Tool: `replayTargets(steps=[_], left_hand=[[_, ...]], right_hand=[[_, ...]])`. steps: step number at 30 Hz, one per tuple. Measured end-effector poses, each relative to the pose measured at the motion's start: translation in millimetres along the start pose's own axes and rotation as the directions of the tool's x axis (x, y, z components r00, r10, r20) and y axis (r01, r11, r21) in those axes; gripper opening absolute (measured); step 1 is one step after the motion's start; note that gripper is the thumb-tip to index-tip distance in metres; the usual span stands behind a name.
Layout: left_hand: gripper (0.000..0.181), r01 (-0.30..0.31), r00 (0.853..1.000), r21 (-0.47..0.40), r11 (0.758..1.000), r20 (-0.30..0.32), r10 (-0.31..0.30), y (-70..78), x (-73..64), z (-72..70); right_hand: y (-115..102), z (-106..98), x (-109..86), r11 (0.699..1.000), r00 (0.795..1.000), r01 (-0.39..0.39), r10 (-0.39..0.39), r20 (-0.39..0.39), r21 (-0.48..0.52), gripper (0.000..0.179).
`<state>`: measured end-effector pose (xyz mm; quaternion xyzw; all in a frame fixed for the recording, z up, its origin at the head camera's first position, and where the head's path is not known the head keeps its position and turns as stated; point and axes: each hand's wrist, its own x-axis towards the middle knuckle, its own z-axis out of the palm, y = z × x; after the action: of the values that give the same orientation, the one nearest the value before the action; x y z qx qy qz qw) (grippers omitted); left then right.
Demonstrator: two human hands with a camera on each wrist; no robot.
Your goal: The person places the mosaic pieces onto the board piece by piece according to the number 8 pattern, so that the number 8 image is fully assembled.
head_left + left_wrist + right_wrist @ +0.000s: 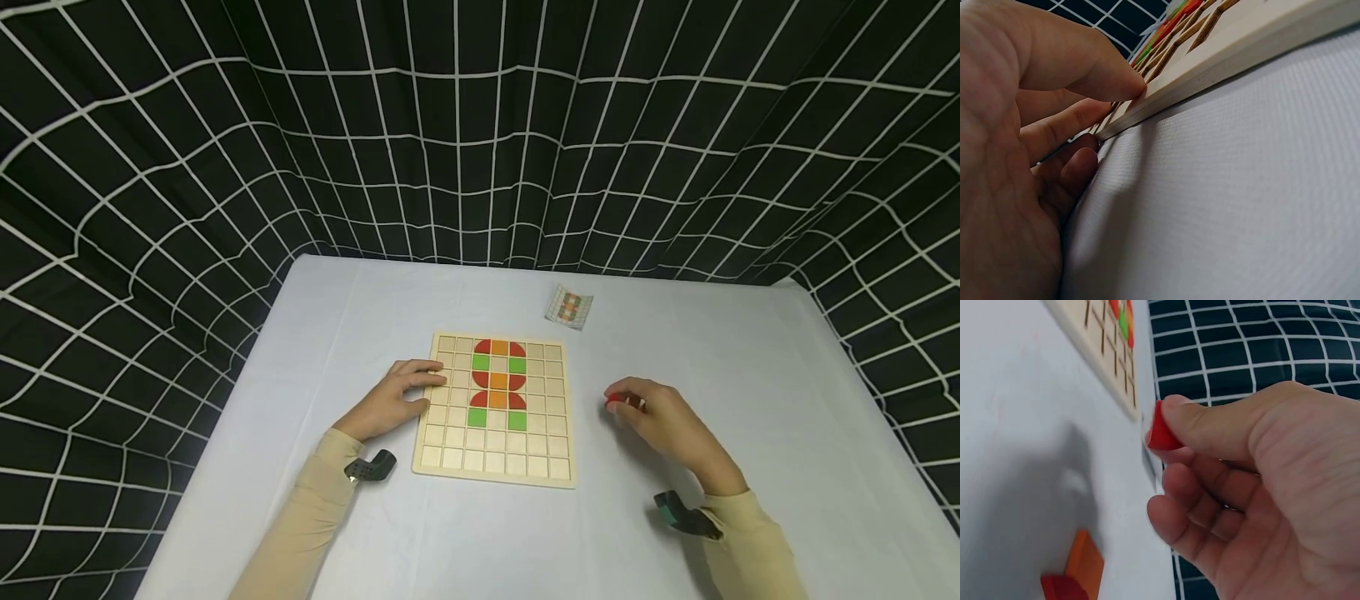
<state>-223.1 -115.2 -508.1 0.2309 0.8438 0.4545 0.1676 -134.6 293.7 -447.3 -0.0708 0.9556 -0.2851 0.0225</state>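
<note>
A square wooden grid board (495, 462) lies on the table, with red rounded, orange square and green square tiles set in its middle columns. My left hand (386, 406) rests at the board's left side, fingers extended, fingertips and thumb touching its edge (1166, 103). To the right of the board, my right hand (667, 421) is raised above the cloth. It pinches a red rounded-edge tile (1162, 432) between thumb and index finger, the other fingers loosely curled. Below that hand, in the right wrist view, an orange tile (1086, 562) and another red tile (1063, 587) sit on the cloth.
A small printed card (569, 307) with a similar coloured pattern lies beyond the board's far right corner. White cloth (750, 367) covers the table. Black curtains with a white grid (487, 167) stand around the back and sides.
</note>
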Motion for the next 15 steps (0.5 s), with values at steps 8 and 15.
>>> replayTargets(steps=[8,15], left_hand=[[0.041,-0.009,1.000,-0.003,1.000,0.005,0.009,0.7,-1.5,-1.0],[0.040,-0.010,1.000,-0.002,1.000,0.009,0.010,1.6,-1.9,-1.3]], right_hand=[[-15,4,10.5,0.998,0.998,0.030,-0.027,-0.058,0.055,0.014],[-29,5,18.2,0.995,1.000,-0.018,0.018,0.000,0.098,0.015]])
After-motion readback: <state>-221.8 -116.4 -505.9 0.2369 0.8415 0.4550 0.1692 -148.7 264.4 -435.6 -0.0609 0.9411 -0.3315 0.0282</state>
